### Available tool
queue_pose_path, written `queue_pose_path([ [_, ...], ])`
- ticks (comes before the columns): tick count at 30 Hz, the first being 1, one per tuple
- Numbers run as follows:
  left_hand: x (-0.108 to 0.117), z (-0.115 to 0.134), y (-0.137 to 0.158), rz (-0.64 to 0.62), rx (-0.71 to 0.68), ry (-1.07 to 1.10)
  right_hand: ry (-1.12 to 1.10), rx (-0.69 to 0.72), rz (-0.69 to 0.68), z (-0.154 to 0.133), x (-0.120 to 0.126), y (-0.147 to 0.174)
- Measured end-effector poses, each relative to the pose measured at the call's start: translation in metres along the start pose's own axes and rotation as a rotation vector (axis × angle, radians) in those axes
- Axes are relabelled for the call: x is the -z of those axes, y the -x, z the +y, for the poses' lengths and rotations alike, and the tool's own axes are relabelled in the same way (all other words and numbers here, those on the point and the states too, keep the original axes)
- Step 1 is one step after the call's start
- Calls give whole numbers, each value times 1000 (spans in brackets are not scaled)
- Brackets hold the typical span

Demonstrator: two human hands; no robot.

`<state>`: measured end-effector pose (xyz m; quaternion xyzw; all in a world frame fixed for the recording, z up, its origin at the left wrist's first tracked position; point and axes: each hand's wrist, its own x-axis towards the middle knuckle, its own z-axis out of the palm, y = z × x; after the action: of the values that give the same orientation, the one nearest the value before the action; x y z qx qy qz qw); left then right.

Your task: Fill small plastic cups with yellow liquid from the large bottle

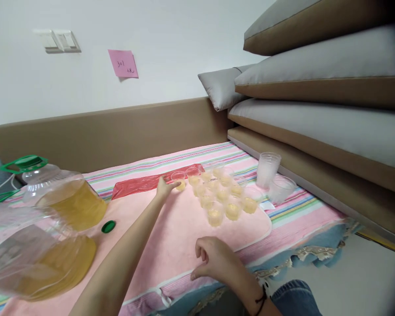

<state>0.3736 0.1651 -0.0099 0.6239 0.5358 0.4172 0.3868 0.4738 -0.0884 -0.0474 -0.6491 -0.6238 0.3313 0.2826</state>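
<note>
My left hand (165, 188) reaches far forward, with thumb and fingers closed round a clear plastic cup (178, 176) holding a little yellow liquid. This cup is at the left end of a cluster of clear cups (222, 194), several of them with yellow liquid in the bottom. They sit close together on a pink towel (171, 245). My right hand (214, 260) hovers above the near edge of the towel, fingers loosely curled and thumb apart, with nothing in it.
Two large clear jugs of yellow liquid (77, 204) (59, 265) stand at left. A green cap (108, 226) lies beside them. Behind the towel is a red plastic bag (134, 184). Stacked empty cups (268, 170) are at right, before piled cushions (316, 87).
</note>
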Motion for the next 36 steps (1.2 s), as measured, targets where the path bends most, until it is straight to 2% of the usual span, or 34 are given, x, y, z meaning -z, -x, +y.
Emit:
queue_pose_path([
  [4, 1, 31, 19, -18, -176, -10, -468, 120, 167, 14, 32, 10],
  [8, -22, 75, 53, -127, -418, -17, -579, 174, 615, 29, 73, 26],
  [10, -45, 100, 74, -208, -544, -33, -589, 136, 820, 39, 90, 33],
  [12, -75, 123, 95, -352, -767, -165, -621, 86, 987, 51, 102, 38],
  [13, -91, 133, 105, -421, -810, -240, -648, 60, 1068, 57, 107, 40],
  [15, -127, 149, 123, -567, -810, -340, -728, 10, 1205, 69, 114, 42],
  [17, -162, 159, 137, -656, -794, -372, -831, -39, 1290, 79, 118, 44],
  [21, -219, 162, 154, -720, -729, -460, -1042, -126, 1321, 86, 121, 48],
  [24, -243, 158, 159, -696, -683, -499, -1171, -169, 1290, 86, 122, 50],
  [29, -258, 155, 156, -664, -627, -485, -1301, -229, 1275, 87, 126, 53],
  [36, -260, 154, 145, -699, -575, -419, -1391, -249, 1276, 81, 128, 53],
])
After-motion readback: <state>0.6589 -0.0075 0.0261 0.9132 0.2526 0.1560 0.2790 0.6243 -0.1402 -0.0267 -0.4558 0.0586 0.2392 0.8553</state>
